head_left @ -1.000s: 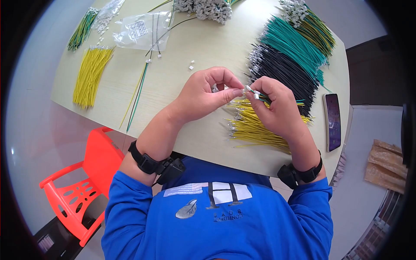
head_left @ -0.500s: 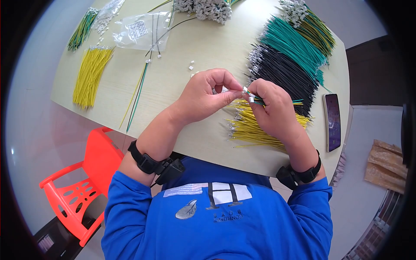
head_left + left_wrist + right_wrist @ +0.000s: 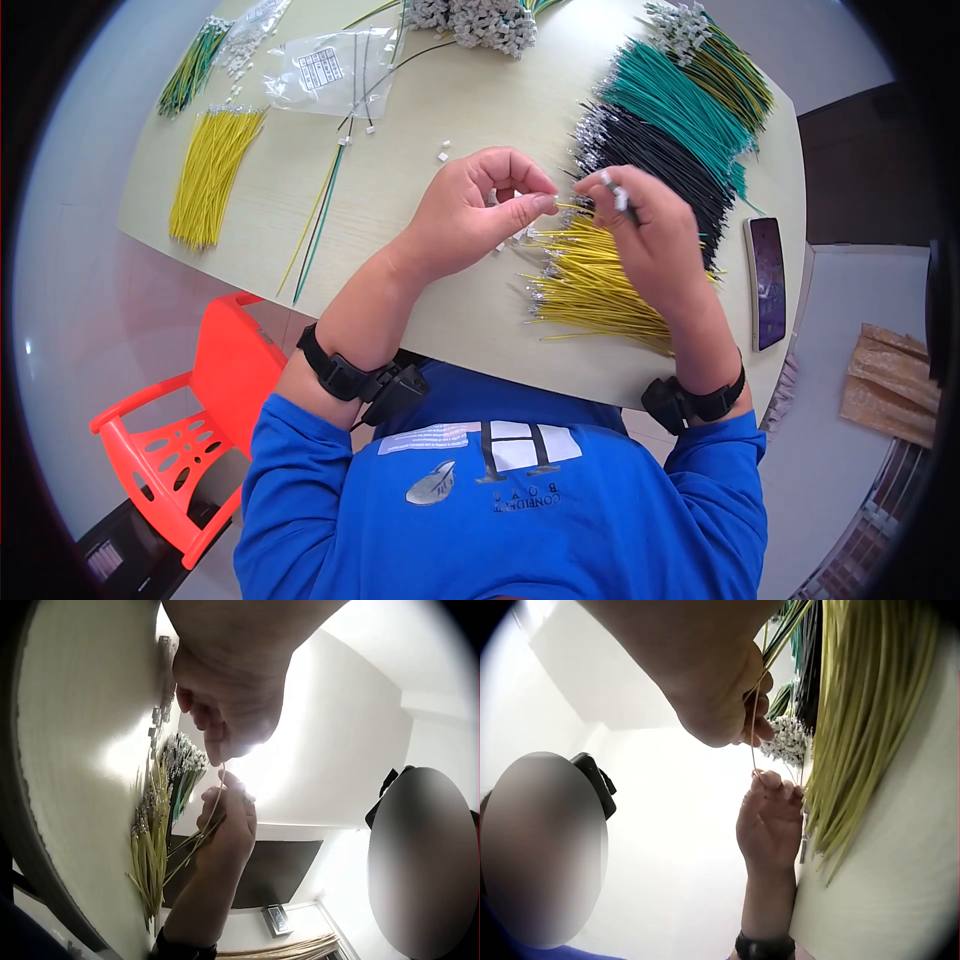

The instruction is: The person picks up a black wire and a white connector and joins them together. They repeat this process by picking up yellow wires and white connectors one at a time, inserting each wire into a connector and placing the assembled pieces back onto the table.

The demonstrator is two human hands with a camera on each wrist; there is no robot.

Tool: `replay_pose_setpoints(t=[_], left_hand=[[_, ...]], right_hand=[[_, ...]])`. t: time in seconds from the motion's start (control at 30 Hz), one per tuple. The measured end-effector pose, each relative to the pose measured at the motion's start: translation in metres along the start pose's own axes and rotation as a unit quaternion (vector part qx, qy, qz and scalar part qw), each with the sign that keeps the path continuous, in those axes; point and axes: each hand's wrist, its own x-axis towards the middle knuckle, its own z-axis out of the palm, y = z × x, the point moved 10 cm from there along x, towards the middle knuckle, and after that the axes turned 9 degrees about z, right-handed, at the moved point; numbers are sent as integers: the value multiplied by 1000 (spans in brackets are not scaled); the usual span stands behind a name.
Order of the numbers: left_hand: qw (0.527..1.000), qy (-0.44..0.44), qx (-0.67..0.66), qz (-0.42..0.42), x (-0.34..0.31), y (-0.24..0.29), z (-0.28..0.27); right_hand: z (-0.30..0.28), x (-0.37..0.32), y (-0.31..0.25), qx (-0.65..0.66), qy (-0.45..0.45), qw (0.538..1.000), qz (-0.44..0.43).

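My left hand (image 3: 480, 205) pinches a small white connector between thumb and forefinger, mostly hidden by the fingertips. A single yellow wire (image 3: 754, 742) runs from those fingertips across to my right hand (image 3: 652, 235). That right hand is curled round a few green and yellow wires; white connectors (image 3: 620, 197) on their ends stick out above its forefinger. In the left wrist view the wire tails (image 3: 196, 838) hang out past the right palm. Both hands are above a bundle of loose yellow wires (image 3: 590, 280) with bare metal tips.
Black wires (image 3: 660, 160) and green wires (image 3: 680, 95) lie behind the right hand, a phone (image 3: 767, 283) to its right. Loose white connectors (image 3: 444, 152), a plastic bag (image 3: 325, 70), one finished harness (image 3: 322, 215) and another yellow bundle (image 3: 212, 175) lie leftward. A red chair (image 3: 190, 410) stands beside the table.
The fingertips of both hands were close together at the connectors. Now the right hand has drawn away to the right with its wires, leaving a gap spanned by the yellow wire.
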Motion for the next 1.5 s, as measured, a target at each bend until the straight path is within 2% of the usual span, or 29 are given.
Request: replay_pose_setpoints(t=[0.07, 0.17, 0.3, 0.47, 0.57, 0.73, 0.83, 1.0, 1.1, 1.13, 1.23, 1.37, 1.5], left_hand=[[1000, 0, 6, -4, -1, -1, -2], [1000, 0, 24, 10, 0, 1, -2], [997, -8, 79, 16, 0, 4, -1], [988, -56, 141, -9, -1, 3, 2], [990, -48, 127, -20, -1, 1, 1], [996, -5, 87, 8, 0, 3, -2], [996, -1, 85, 6, 0, 4, -3], [998, 5, 61, 8, 0, 3, -4], [998, 5, 56, 11, 1, 1, -5], [999, 3, 53, 12, 1, 1, -5], [999, 4, 53, 3, 1, 0, -5], [999, 4, 41, 0, 0, -1, -4], [999, -3, 40, 2, 0, -1, -4]], right_hand=[[-12, 2, 2, -3, 8, 1000, 10], [-42, 8, 11, -4, 30, 995, 99], [-65, 9, 25, -42, 34, 985, 162], [-56, 9, 28, -80, 54, 991, 97], [-36, 11, 43, -186, 1, 968, 167], [-17, 12, 52, -199, -3, 969, 148], [-23, 13, 51, -163, 47, 980, 103], [-30, 14, 35, -140, 73, 986, 55], [-27, 10, 27, 13, 11, 995, 99], [-26, 8, 24, 14, 11, 995, 100], [-14, 3, -4, 37, -18, 999, 3], [-3, 0, -1, 15, -68, 997, 29], [-1, -1, -5, 5, -62, 998, 29]])
